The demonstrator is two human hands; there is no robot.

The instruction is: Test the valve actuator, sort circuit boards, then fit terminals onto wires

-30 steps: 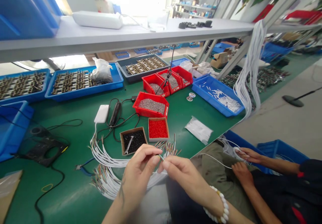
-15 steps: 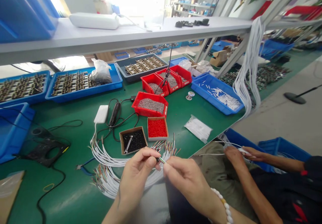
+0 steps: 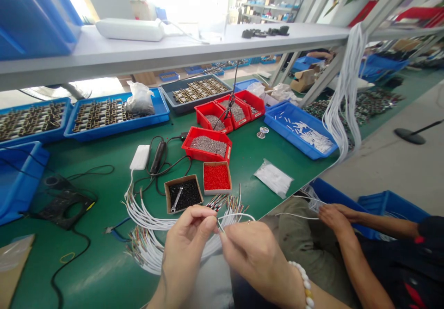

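My left hand (image 3: 189,246) pinches the end of a cable at the front of the green table (image 3: 114,262). Close beside it, my right hand (image 3: 255,253) grips the same white cable (image 3: 239,215), which loops up above my right fingers. The tip between the fingers is too small to make out. Behind and left of my hands lie bundles of white cables (image 3: 149,221) with bare coloured wire ends. Just beyond are a box of black parts (image 3: 190,193) with a wrench (image 3: 177,199) on top and a box of red parts (image 3: 217,177).
Red bins (image 3: 207,145) of small metal parts stand behind the boxes. A blue tray (image 3: 298,131) holds white tubes. At the right, a co-worker's hands (image 3: 335,216) hold white cable. A shelf (image 3: 208,47) spans the back, and a black stand (image 3: 65,207) is at left.
My right hand has turned slightly, and a loop of white cable now shows above it. The co-worker's hands have come together.
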